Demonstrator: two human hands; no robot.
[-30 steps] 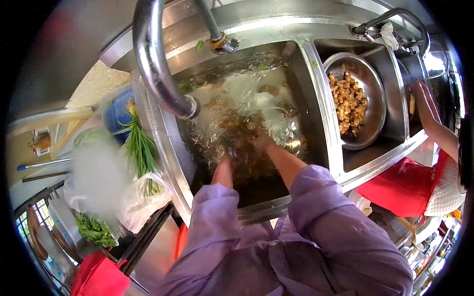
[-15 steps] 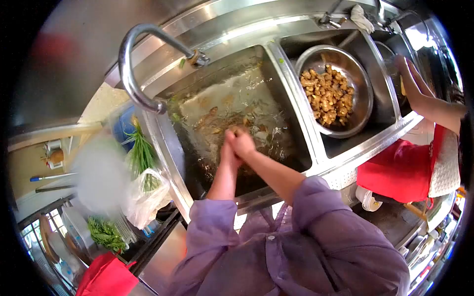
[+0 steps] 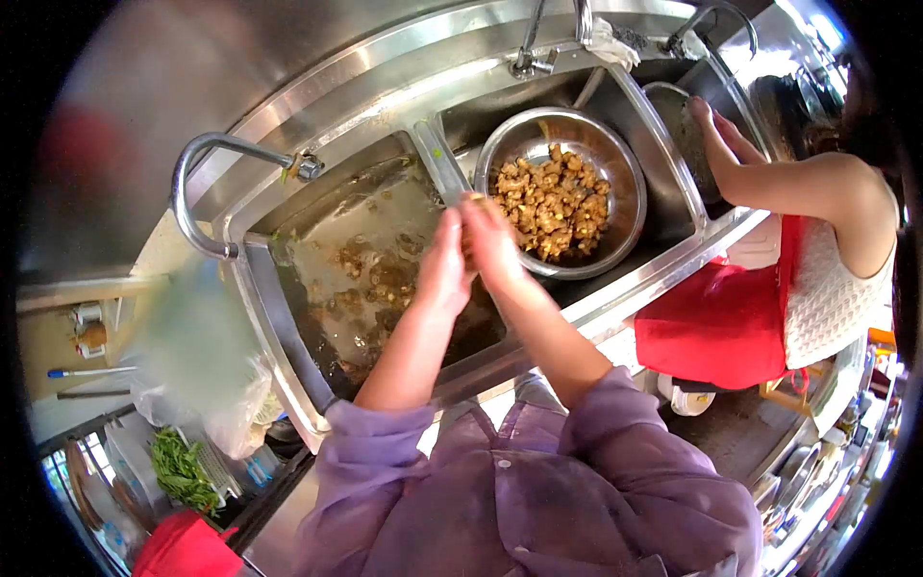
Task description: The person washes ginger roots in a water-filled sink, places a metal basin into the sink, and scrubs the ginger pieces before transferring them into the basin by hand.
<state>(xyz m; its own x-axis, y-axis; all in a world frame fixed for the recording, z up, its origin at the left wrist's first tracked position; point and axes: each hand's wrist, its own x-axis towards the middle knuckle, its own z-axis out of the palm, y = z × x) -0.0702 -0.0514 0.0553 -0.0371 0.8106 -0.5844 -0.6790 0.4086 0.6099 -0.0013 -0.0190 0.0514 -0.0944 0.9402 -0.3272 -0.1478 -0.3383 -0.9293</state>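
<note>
My left hand (image 3: 444, 267) and my right hand (image 3: 493, 242) are pressed together, cupped around ginger, of which only a little shows between the palms and fingertips. Both hands are above the divider between two sinks, at the left rim of a round steel bowl (image 3: 630, 188). Knobbly brown ginger (image 3: 553, 204) is heaped in that bowl. To the left, more ginger pieces (image 3: 389, 284) lie in murky water in the left sink (image 3: 288, 298).
A curved faucet (image 3: 197, 154) arches over the left sink. At the right, a co-worker's hands (image 3: 716, 135) are over another sink, with a red apron (image 3: 711, 327) below. Plastic bags (image 3: 231, 404) and leafy greens (image 3: 183, 471) are at the lower left.
My joined hands have risen out of the left sink's water and moved right to the bowl's edge, carrying ginger. The view has shifted to the right.
</note>
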